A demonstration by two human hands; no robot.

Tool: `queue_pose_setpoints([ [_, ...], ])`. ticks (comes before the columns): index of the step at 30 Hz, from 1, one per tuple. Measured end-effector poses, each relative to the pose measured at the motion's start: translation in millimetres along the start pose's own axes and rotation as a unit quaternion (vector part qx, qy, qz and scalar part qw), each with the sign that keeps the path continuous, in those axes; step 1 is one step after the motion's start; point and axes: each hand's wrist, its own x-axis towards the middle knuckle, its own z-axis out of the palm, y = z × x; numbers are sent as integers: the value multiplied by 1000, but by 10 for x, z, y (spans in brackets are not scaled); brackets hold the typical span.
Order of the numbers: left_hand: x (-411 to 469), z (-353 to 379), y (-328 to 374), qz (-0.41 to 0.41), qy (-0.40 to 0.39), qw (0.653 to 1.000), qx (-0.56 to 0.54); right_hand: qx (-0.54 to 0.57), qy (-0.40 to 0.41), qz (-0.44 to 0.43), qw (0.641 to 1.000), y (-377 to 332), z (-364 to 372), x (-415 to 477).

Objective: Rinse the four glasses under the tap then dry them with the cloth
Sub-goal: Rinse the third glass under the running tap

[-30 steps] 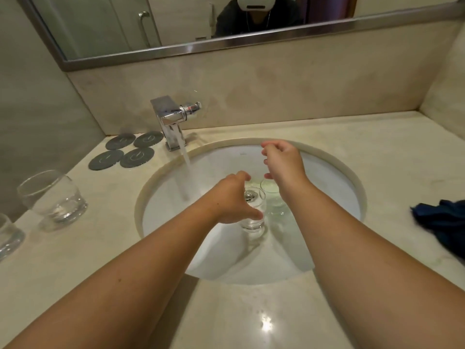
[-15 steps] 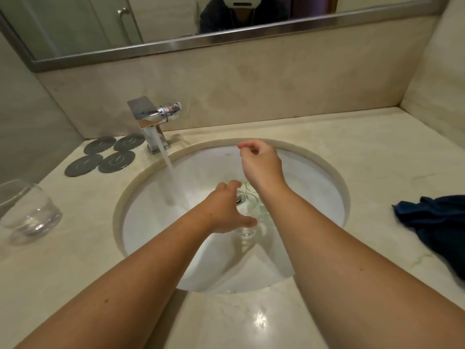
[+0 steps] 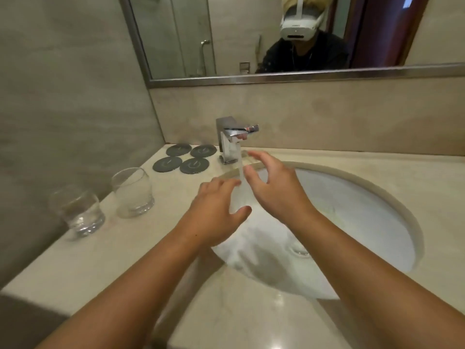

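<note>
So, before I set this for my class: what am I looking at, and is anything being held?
This is one picture from a camera worn on a person's head, looking down at their own bare arms; the mirror shows the headset. The left hand and right hand reach to the water running from the tap into the sink. The right hand is open and empty; blur hides whether the left holds a glass. On the counter stand two glasses and four dark round coasters.
</note>
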Motion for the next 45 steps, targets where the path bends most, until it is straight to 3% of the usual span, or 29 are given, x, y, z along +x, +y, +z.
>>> queue_pose_setpoints([
  [9, -333, -623, -880, -105, 78, 990, 45, -41, -92, -50, 994, -621, 689, 20],
  [16, -360, -842, -1110, -93, 213, 972, 29, -101, -131, -65, 984, -654, 1013, 12],
  [19, -280, -958, -1199, -160, 155, 974, 48, -129, -144, -70, 979, -670, 1040, 15],
  [23, -159, -1005, -1242, -235, 68, 969, -9, -147, -159, -74, 973, -675, 1083, 5],
  [32, -77, -880, -1289, -229, 123, 966, -20, -137, -153, -75, 976, -552, 1049, -64],
  [39, -45, -734, -1056, -180, 180, 957, -138, -57, -123, -12, 991, -440, 862, 25],
  [42, 17, -671, -859, -191, 190, 929, -255, 15, -102, 41, 994, -360, 792, 82],
  [45, 130, -512, -706, -237, 164, 877, -385, 115, -91, 117, 982, -197, 740, 119],
])
